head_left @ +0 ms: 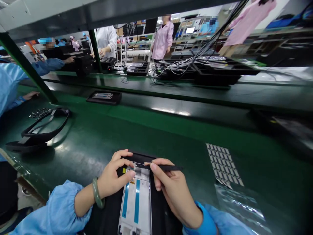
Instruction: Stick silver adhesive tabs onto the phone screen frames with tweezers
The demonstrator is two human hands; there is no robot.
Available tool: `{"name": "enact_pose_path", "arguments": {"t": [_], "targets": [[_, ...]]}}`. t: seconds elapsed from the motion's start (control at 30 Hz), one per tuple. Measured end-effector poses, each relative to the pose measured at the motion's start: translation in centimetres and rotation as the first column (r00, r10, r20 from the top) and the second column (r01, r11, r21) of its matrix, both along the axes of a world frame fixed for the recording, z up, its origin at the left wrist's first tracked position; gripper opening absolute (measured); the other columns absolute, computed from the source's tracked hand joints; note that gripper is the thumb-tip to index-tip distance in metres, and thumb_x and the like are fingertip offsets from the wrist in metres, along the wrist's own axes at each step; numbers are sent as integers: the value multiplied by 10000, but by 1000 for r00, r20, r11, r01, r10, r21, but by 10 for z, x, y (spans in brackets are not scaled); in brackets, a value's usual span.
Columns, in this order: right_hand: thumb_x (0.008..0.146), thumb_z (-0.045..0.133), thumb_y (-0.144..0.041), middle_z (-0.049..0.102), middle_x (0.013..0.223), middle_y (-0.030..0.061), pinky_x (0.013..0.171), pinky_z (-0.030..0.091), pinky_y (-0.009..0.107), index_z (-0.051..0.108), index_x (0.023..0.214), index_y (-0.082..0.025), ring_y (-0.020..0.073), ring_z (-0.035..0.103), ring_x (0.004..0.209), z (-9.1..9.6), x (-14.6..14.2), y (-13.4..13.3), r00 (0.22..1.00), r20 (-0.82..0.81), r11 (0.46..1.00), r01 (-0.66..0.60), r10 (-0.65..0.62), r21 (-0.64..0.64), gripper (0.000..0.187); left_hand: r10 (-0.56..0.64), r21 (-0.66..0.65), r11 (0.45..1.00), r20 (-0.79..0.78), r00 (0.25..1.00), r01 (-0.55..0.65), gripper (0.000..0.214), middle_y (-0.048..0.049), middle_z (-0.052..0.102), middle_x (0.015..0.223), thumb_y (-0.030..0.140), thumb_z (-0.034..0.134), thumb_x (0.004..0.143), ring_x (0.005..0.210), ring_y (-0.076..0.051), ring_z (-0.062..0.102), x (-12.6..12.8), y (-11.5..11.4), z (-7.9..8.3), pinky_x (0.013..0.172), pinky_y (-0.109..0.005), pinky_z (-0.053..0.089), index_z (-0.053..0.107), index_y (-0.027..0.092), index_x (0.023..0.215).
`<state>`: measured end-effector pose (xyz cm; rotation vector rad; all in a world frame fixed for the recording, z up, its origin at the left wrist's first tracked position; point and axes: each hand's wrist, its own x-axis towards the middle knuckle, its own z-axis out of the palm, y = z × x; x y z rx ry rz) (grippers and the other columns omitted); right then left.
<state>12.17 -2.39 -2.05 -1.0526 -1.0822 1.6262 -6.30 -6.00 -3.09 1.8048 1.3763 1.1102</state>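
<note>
A phone frame [143,202], pale inside with two blue strips, lies lengthwise on a black tray [160,209]. My left hand [117,173], wearing a green bangle, is at the frame's upper left; thumb and index finger press on its top corner, the other fingers reach over the tray edge. In my right hand [171,186] a slim black spudger [168,167] is pinched between thumb and fingers, lying nearly level across the top end of the frame. Its tip is close to the left fingertips; whether it touches the frame is unclear.
A sheet of small grey stickers [223,163] and clear plastic film [242,204] lie at right. Headband-like black gear [46,130] and small metal parts [40,113] are at left. Beyond stands another tray [104,98] on the conveyor side. A co-worker's sleeve [12,81] is far left.
</note>
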Motion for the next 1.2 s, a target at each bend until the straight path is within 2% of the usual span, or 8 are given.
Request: {"name": "enact_pose_path", "arguments": {"t": [0.33, 0.57, 0.77, 0.97, 1.2], "targets": [[706, 713, -384, 510, 438, -55, 370, 335, 210, 559, 814, -192, 87, 420, 360, -9, -1, -1, 997, -58, 998, -45, 43, -33, 268, -17, -31, 999, -11, 1000, 17, 103, -101, 528, 1208, 260, 539, 830, 1238, -266, 385, -2, -3, 2, 1022, -506, 304, 594, 191, 883], [709, 713, -366, 507, 427, -61, 365, 353, 197, 566, 794, -190, 76, 414, 343, -8, -3, -3, 997, -58, 999, -43, 41, -21, 245, -11, -31, 999, -29, 1000, 10, 91, -104, 540, 1191, 248, 520, 842, 1224, -260, 403, -2, -3, 1, 1013, -503, 317, 587, 186, 840], [694, 718, -388, 513, 456, -52, 367, 386, 199, 597, 773, -183, 77, 442, 360, -5, -4, -6, 999, 17, 999, -44, 44, 21, 250, -14, -36, 999, -69, 998, 11, 107, -102, 544, 1174, 224, 508, 839, 1213, -256, 412, -2, -3, 2, 998, -492, 336, 569, 181, 763], [681, 720, -390, 539, 521, -33, 345, 402, 198, 616, 760, -183, 75, 459, 359, -4, -2, -6, 991, 122, 996, -58, 49, 68, 244, -34, 20, 999, -145, 989, 37, 67, -94, 540, 1161, 133, 514, 786, 1212, -251, 409, -1, -2, 2, 993, -467, 349, 547, 184, 758], [707, 687, -353, 628, 691, 22, 329, 416, 217, 647, 743, -194, 82, 484, 354, -8, 3, -4, 958, 287, 966, -96, 23, 242, 168, -43, 47, 997, -198, 979, 54, 98, -84, 545, 1152, 95, 544, 728, 1215, -261, 401, 0, -1, 0, 1003, -465, 334, 563, 186, 760]]}}
